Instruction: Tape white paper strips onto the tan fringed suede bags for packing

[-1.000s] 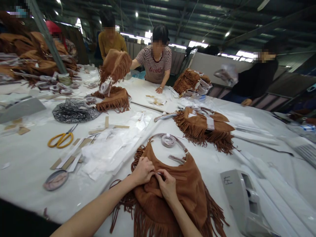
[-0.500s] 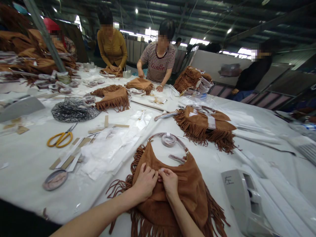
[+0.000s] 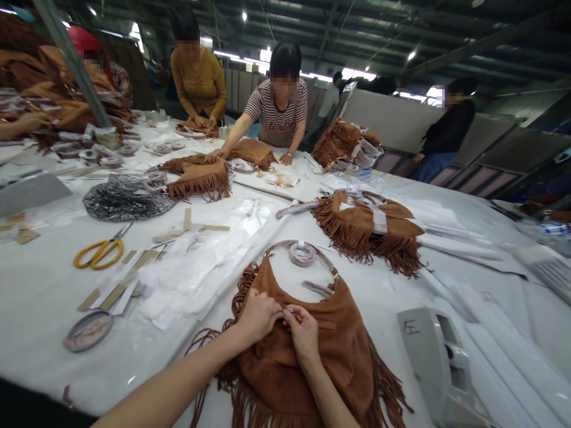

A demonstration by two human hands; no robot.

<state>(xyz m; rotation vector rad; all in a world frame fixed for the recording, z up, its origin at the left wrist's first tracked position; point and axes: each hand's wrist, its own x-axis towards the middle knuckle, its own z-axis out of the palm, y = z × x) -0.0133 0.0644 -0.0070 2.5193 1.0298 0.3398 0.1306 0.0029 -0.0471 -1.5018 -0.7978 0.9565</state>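
Observation:
A brown suede handbag [image 3: 339, 351] with long fringe lies on the table in front of me, its strap curving away at the top. Over the bag's upper middle, my left hand [image 3: 261, 315] is closed with its fingertips pinched at the suede. Right beside it, my right hand [image 3: 303, 333] pinches thumb against forefinger, the two sets of fingertips almost touching. Whatever lies between the fingers is too small or hidden to make out. Within the strap's loop sits a wrapped coil of strap [image 3: 302, 252].
Yellow-handled scissors [image 3: 99, 254], cardboard strips [image 3: 145, 260] and a dark patterned bundle [image 3: 127, 199] lie to the left. A grey tape dispenser [image 3: 430, 356] stands at right. Further fringed bags [image 3: 370, 229] lie beyond. Across the table a co-worker in stripes [image 3: 281, 113] leans over bags.
My hands stay at the same spot on the bag, fingers shifting slightly. The striped co-worker has reached one arm across to the fringed bag at left. The view has shifted a little.

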